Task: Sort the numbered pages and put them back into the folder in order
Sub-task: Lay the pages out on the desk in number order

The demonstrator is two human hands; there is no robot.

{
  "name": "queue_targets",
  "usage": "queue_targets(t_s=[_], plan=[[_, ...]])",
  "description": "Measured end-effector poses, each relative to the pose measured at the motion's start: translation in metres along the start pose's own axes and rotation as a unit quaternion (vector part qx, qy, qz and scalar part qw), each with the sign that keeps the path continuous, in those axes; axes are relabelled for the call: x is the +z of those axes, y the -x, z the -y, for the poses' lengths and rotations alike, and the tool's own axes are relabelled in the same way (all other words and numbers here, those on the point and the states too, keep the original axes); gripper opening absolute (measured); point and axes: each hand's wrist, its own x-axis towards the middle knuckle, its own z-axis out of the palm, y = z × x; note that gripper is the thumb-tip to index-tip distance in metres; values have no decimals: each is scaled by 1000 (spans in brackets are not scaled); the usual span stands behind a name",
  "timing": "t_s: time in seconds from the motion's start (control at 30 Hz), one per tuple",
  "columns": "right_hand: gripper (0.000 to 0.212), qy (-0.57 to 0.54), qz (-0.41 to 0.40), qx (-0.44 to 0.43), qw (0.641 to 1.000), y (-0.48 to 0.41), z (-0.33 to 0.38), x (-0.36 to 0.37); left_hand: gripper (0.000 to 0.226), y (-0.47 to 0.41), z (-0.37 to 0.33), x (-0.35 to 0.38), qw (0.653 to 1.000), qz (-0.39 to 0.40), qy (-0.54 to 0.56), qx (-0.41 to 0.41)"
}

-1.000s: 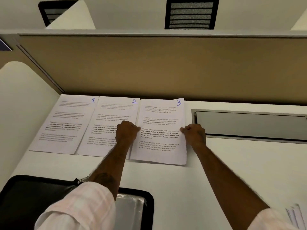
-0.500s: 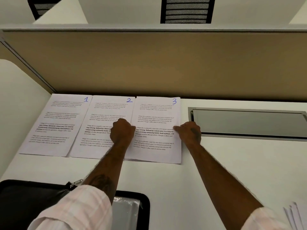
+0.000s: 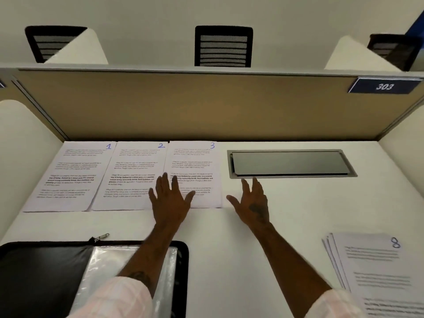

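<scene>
Both splayed, empty: left hand (image 3: 171, 200), right hand (image 3: 252, 204), possibly hovering. Thin page 3 (image 3: 195, 159) looks light, floppy; lift by a corner.

- Back: tan fabric partition panel (image 3: 206, 106), closing the far edge across the full width.
- Sides: white curved divider walls, left (image 3: 20, 143) and right (image 3: 408, 152).
- Far left: row of 3 white printed sheets numbered 1, 2, 3 (image 3: 135, 175), flat, side by side, against the partition.
- Far right: grey recessed metal hatch (image 3: 289, 164), near sheet 3.
- Near left: open black zip folder (image 3: 41, 271).
- Near right: fanned stack of white sheets topped by 8 (image 3: 378, 271).
- Bare white desktop (image 3: 229, 260): strip between sheet row and folder; centre lane; span between hatch and stack.
</scene>
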Motion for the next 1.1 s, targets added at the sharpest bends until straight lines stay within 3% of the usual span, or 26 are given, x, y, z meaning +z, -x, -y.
queue_targets(t_s=[0.13, 0.2, 0.43, 0.6, 0.77, 0.83, 1.1], plan=[[97, 74, -42, -4, 996, 60, -31, -14, 85, 52, -25, -15, 997, 2, -16, 76], [101, 101, -27, 3, 995, 90, -50, -21, 86, 79, -37, -23, 993, 9, -25, 113], [89, 99, -44, 60, 992, 171, -128, -39, 86, 159, -95, -28, 985, 25, -37, 166], [90, 86, -67, 109, 988, 207, -206, -57, 92, 212, -154, -11, 981, 74, -25, 176], [94, 73, -36, 130, 988, 233, -298, -78, 98, 270, -228, 23, 980, 95, -14, 176], [86, 62, -44, 139, 987, 237, -337, -83, 101, 293, -259, 35, 982, 102, -7, 161], [75, 13, -29, 146, 989, 246, -429, -89, 81, 362, -346, 64, 979, 186, -5, 79]])
